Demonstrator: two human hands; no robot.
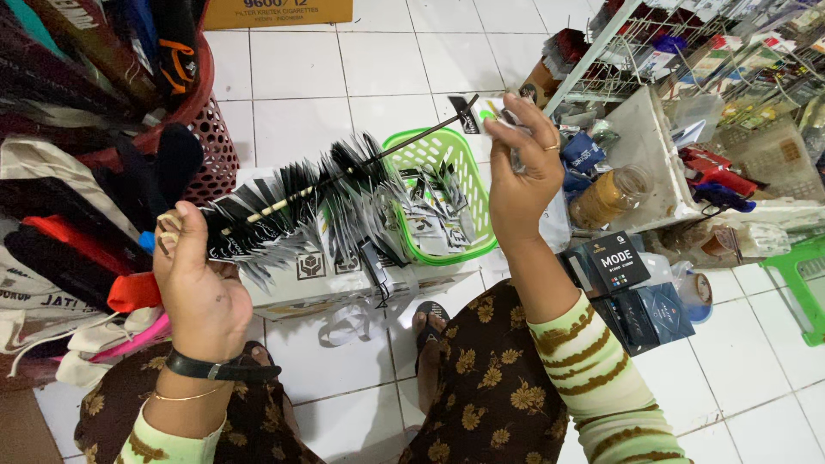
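Both hands hold a packet-laden rod point(344, 167); right hand's point(524, 163) small item stays unclear.

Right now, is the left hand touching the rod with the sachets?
Touching. The head view shows the left hand gripping one end of the rod threaded with sachets.

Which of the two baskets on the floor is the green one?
The green basket is the small one straight ahead, behind the rod strung with sachets, near the right hand. The other basket is red, at the left, stuffed with dark clothing.

White tiled floor point(361, 60), wire display rack point(687, 43) at right, green plastic stool point(803, 279), even light
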